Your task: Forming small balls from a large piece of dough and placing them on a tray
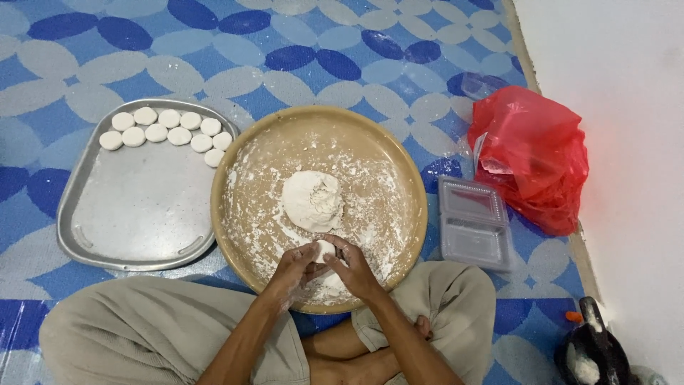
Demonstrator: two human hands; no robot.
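Dough [324, 251], a small piece, is pressed between the left hand [296, 267] and the right hand [355, 269], both curled closed around it over the near rim of the round tray [242, 235], so that loose flour is caught there. The main lump [312, 201] is left at the tray's floured centre, within easy reach. Finished discs [165, 130] are lined up at the far edge of the metal tray [142, 207] just beside it on the mat [85, 57]. A lidded plastic box [474, 224] and a red bag [531, 157] are kept apart on the right.
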